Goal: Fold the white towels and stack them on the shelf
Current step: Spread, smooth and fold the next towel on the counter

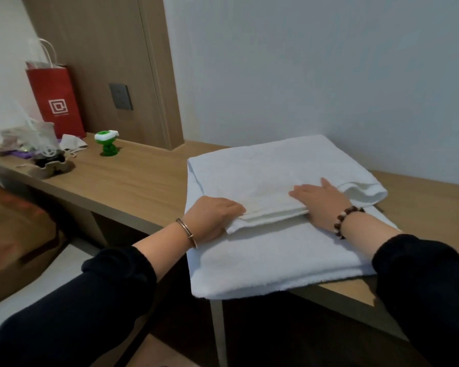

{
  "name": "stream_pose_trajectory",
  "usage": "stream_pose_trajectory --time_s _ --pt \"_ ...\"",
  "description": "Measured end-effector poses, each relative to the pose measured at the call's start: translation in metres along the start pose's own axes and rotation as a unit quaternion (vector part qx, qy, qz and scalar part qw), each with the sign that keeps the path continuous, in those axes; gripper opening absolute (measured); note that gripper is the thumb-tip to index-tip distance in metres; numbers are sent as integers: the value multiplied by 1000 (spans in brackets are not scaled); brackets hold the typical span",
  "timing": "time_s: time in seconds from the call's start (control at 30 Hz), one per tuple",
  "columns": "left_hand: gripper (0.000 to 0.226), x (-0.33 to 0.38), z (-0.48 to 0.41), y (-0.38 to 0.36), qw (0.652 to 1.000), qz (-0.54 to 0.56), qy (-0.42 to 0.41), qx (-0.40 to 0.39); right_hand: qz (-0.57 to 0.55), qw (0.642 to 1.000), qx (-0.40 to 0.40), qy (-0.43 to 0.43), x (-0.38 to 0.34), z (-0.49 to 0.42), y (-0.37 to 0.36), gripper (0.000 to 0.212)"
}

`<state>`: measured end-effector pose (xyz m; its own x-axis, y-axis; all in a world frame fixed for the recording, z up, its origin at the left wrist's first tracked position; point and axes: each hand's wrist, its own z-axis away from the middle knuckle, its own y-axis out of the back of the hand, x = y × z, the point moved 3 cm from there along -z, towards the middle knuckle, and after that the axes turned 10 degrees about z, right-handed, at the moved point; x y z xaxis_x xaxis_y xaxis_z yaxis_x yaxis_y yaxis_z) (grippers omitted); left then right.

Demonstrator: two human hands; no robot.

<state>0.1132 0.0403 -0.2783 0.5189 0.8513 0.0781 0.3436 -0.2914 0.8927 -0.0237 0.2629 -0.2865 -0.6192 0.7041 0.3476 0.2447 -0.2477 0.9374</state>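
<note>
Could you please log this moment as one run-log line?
left hand: grips towel edge | right hand: flat on towel | towel: on wooden shelf

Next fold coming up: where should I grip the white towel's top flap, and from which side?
Grip the top flap of the white towel at its near edge, from the near side: layers end free there, while the right end is a rounded fold. The left hand pinches its left corner; the right hand lies flat on it.

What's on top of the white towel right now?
On the white towel: left hand grips its folded layer's corner, right hand rests flat on that layer. Anything between layers is hidden.
</note>
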Motion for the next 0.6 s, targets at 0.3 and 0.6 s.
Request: stream_pose_trajectory --time_s 0.3,0.6 --pt "40 -68 -11 6 968 -97 164 -162 121 988 50 -76 -17 18 7 13" --pt "42 -12 -37 -20 972 -145 134 -127 -19 981 -15 -193 16 44 -14 63"
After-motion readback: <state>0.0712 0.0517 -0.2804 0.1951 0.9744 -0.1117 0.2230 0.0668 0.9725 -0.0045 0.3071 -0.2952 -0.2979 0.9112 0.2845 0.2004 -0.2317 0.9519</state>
